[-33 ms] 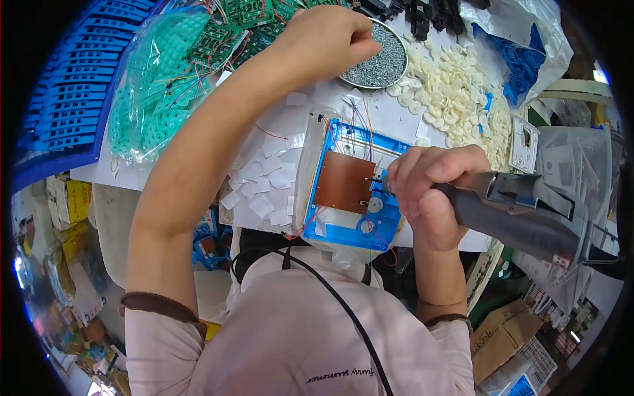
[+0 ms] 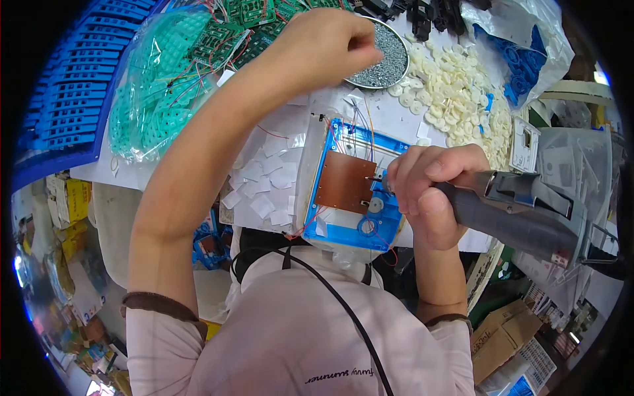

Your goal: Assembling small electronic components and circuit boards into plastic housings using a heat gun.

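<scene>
My right hand [image 2: 432, 188] is wrapped round a dark electric screwdriver [image 2: 515, 218]. Its bit points left, over the right edge of a brown circuit board [image 2: 343, 183]. That board lies inside a blue plastic housing [image 2: 343, 234], with thin wires and a small pale wheel [image 2: 376, 205] beside it. Over the left part of a round metal dish of small screws [image 2: 389, 63] is my left hand [image 2: 330, 46], fingers curled and their tips brought together. Whatever may be between those fingertips is too small to make out.
White paper pieces [image 2: 264, 178] lie left of the housing. Bagged green plastic parts [image 2: 152, 99] and green circuit boards [image 2: 251, 13] are at the far left, near a blue crate [image 2: 86, 72]. Cream plastic wheels [image 2: 456, 92] are heaped right of the dish, before bagged blue parts [image 2: 522, 66].
My left hand has shifted very slightly toward me over the dish. The right hand and the screwdriver stay in place.
</scene>
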The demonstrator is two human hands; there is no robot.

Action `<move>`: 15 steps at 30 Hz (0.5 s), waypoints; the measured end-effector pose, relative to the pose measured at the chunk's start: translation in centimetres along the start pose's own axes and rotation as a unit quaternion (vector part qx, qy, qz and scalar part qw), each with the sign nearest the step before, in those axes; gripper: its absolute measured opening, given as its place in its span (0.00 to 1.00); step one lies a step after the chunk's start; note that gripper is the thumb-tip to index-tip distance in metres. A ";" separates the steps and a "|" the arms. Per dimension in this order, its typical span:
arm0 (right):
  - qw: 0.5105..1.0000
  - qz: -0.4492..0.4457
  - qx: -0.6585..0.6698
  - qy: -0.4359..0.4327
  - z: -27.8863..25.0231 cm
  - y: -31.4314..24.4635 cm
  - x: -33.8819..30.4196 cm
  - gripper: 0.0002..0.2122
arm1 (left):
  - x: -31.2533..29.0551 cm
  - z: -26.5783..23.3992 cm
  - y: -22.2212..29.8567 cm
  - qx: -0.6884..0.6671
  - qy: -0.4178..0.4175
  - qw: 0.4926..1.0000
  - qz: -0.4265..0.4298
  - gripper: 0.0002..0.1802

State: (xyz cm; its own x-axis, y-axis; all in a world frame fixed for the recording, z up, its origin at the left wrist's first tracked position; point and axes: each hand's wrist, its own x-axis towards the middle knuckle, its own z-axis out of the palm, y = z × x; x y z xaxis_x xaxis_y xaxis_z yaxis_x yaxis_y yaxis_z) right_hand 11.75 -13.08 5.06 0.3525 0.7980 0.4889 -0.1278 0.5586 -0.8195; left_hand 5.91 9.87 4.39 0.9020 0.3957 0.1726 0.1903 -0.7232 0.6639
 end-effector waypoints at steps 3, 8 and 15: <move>1.000 -0.003 -0.004 -0.012 0.1 0.4 0.1 0.13 | -5.7 -1.3 2.0 -0.075 -0.019 0.996 0.049 0.09; 0.999 0.004 -0.027 -0.026 0.1 0.6 0.2 0.13 | -12.9 0.7 3.4 -0.036 -0.020 0.990 0.132 0.08; 0.997 0.036 -0.062 -0.040 0.9 0.6 0.2 0.13 | -16.3 3.2 3.5 -0.096 -0.067 0.988 0.102 0.09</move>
State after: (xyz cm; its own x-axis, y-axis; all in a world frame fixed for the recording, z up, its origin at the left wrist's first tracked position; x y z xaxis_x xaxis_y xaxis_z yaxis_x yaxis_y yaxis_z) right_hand 10.94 -12.43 4.95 0.2701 0.8535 0.4457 -0.0327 0.4708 -0.8816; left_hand -6.85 -0.91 1.55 0.9597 0.1655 0.2270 -0.0653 -0.6544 0.7533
